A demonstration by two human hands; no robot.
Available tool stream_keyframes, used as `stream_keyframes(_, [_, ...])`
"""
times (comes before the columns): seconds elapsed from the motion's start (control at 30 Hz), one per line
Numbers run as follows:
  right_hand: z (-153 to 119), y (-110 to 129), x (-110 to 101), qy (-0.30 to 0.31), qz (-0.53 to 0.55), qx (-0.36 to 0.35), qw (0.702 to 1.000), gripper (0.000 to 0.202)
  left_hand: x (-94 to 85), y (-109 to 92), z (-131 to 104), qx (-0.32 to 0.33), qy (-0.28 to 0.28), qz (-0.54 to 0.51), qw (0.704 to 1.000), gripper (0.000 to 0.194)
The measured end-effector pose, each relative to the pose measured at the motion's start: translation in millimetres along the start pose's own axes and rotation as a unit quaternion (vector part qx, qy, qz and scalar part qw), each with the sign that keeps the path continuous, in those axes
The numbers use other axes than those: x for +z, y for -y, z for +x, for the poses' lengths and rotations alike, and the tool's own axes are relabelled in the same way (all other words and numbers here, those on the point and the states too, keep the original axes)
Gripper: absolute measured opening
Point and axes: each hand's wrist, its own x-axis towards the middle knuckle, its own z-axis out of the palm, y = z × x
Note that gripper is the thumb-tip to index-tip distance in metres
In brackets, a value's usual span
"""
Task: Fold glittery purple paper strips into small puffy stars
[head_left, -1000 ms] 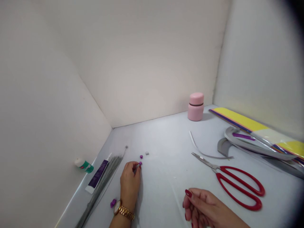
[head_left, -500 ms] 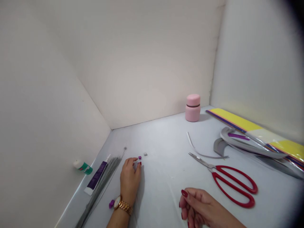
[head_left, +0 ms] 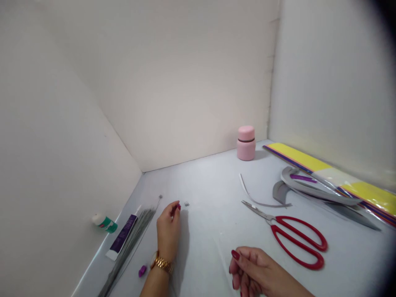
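My left hand (head_left: 168, 222), with a gold watch on its wrist, is raised slightly over the left part of the table. Its thumb and fingertips pinch a small purple piece (head_left: 178, 206), mostly hidden by them. Just right of the fingertips lies a small silver piece (head_left: 186, 203). A second purple piece (head_left: 142, 271) sits left of the watch. At the lower right, my right hand (head_left: 252, 268) hovers with loosely curled fingers, the thumb against the index finger and nothing visible in it. Red-handled scissors (head_left: 297, 235) lie beyond it, blades slightly parted.
Left: a bundle of thin grey wires (head_left: 130, 243), a purple tube (head_left: 123, 237) and a green-and-white bottle (head_left: 107, 223). A pink jar (head_left: 246, 144) stands at the back. Grey paper strips (head_left: 309, 189) and a yellow packet (head_left: 309, 161) lie along the right wall.
My left fingers have closed on the small purple piece that lay on the table and lifted it slightly. The view has shifted a little; my right hand keeps its pose.
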Motion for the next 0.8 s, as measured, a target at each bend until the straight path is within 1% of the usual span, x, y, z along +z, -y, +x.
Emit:
stream_keyframes(0.07, [1.1, -0.6, -0.5, 0.000, -0.003, 0.003, 1.000, 0.053, -4.3, -5.8, -5.9, -0.042, 0.015, -0.085, 0.995, 0.023])
stream_keyframes(0.17, [2.1, -0.7, -0.9, 0.005, 0.000, 0.007, 1.000, 0.053, -8.6, -14.5, -13.8, -0.089, 0.038, -0.189, 0.977, 0.024])
stream_keyframes(0.23, [1.8, -0.2, -0.7, 0.005, 0.002, 0.007, 1.000, 0.053, -9.7, -20.3, -17.5, -0.109, 0.042, -0.230, 0.966, 0.025])
stream_keyframes(0.3, [0.9, 0.7, -0.1, 0.001, 0.001, 0.006, 1.000, 0.052, -9.9, -26.0, -20.4, -0.122, 0.037, -0.247, 0.961, 0.026])
stream_keyframes(0.4, [-0.4, 2.0, 0.7, -0.010, -0.004, 0.007, 1.000, 0.053, -9.4, -33.8, -24.5, -0.120, 0.022, -0.243, 0.962, 0.024])
stream_keyframes(0.53, [-0.5, 2.2, 0.4, -0.010, -0.007, 0.010, 1.000, 0.052, -8.0, -40.3, -30.1, -0.089, 0.010, -0.213, 0.973, 0.023])
stream_keyframes(0.7, [0.4, 1.7, -0.5, -0.011, -0.011, 0.016, 1.000, 0.054, -5.4, -42.0, -35.7, -0.041, 0.007, -0.155, 0.987, 0.015])
stream_keyframes(0.8, [0.7, 1.4, -0.5, -0.010, -0.011, 0.021, 1.000, 0.054, -5.8, -39.7, -35.5, -0.026, 0.009, -0.125, 0.992, 0.018])
